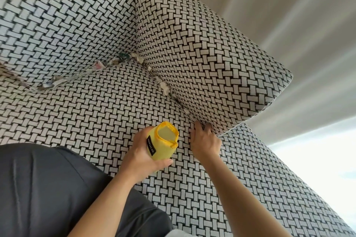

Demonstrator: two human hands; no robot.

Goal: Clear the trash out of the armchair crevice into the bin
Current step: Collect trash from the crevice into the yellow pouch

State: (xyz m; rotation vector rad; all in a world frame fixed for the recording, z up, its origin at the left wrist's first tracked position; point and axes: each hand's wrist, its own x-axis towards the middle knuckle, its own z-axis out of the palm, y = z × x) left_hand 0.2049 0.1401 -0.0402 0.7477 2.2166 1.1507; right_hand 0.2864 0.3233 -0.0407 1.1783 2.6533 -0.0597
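A small yellow bin [163, 142] with a black label is gripped by my left hand [143, 155], its open mouth facing up over the armchair seat [107, 106]. My right hand [205, 139] sits at the near end of the crevice between seat and armrest [202, 48], its fingertips pushed into the gap; whether they hold anything is hidden. Crumpled paper scraps [165, 86] line the side crevice. More trash [107, 63] is wedged along the back crevice, with wrappers [52, 83] farther left.
The armchair is covered in black-and-white woven fabric. My dark-trousered leg [48, 188] rests at the lower left on the seat's front. Pale curtains [289, 15] hang behind the armrest, with bright light at the right.
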